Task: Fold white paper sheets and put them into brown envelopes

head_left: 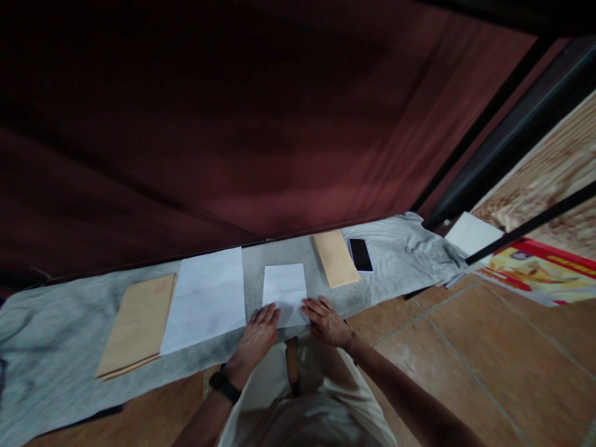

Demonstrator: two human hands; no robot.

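Observation:
A white sheet of paper [285, 287], which looks folded to a smaller size, lies flat on the grey cloth in front of me. My left hand [261, 332] rests on its near left corner, fingers stretched out. On its near right edge lies my right hand [326, 321], fingers spread and flat. Left of it is a larger white paper [207, 298], beside a pile of brown envelopes [137, 323]. To the right are a smaller pile of brown envelopes [336, 257] and a dark-screened phone [361, 255].
The grey cloth [391, 282] covers a long narrow surface against a dark red panel [279, 155]. At the right, dark metal bars [535, 222] stand near a white board [475, 234] and a red and yellow printed box [540, 273]. Brown floor tiles [465, 360] lie below.

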